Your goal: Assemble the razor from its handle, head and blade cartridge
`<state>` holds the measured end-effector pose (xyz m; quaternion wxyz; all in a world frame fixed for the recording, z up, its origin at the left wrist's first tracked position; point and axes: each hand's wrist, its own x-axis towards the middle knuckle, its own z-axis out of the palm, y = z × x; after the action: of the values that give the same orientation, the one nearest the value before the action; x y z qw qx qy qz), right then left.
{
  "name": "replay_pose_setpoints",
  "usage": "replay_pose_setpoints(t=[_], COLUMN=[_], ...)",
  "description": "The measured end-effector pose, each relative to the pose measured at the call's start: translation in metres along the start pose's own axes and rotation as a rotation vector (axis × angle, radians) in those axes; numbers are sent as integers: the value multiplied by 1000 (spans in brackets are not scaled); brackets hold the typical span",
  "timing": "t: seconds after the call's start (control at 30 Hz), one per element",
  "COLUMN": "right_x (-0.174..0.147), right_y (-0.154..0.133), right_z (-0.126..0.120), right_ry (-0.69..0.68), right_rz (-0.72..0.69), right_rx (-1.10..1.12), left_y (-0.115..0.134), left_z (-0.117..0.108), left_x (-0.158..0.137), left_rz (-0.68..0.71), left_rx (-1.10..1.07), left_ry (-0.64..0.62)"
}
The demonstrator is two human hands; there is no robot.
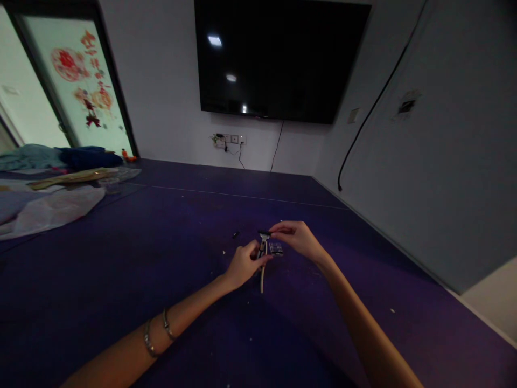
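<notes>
My left hand (243, 264) is closed around the handle of a razor (263, 243), which stands roughly upright with its dark head at the top. The fingertips of my right hand (298, 237) pinch one end of that head. A pale, slightly curved strip (262, 281) runs down beside the handle and sticks out below my left hand; whether it belongs to the razor I cannot tell. Just behind, on the purple surface, lies a small clear-and-dark pack (277, 249) with several sections. A small black piece (235, 235) rests to the left of the razor.
The wide purple surface (161, 258) carries white scraps. Plastic bags (60, 207) and folded cloths (91, 157) lie at the far left, near an orange item (126, 155). A wall with a television (278, 59) and sockets (234, 139) stands behind; a black cable (374, 108) hangs at right.
</notes>
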<state>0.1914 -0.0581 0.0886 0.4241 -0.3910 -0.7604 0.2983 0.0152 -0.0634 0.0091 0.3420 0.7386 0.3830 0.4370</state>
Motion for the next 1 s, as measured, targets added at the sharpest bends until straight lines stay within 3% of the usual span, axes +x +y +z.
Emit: replay_pose_setpoints(t=[1.0], right_x=[-5], right_y=[-8], right_z=[8], right_ry=[57], right_rz=[-28], right_rx=[-16], left_y=[11], left_z=[-2], left_x=[-3], left_rz=[-25], left_rx=[-44], left_ry=[34])
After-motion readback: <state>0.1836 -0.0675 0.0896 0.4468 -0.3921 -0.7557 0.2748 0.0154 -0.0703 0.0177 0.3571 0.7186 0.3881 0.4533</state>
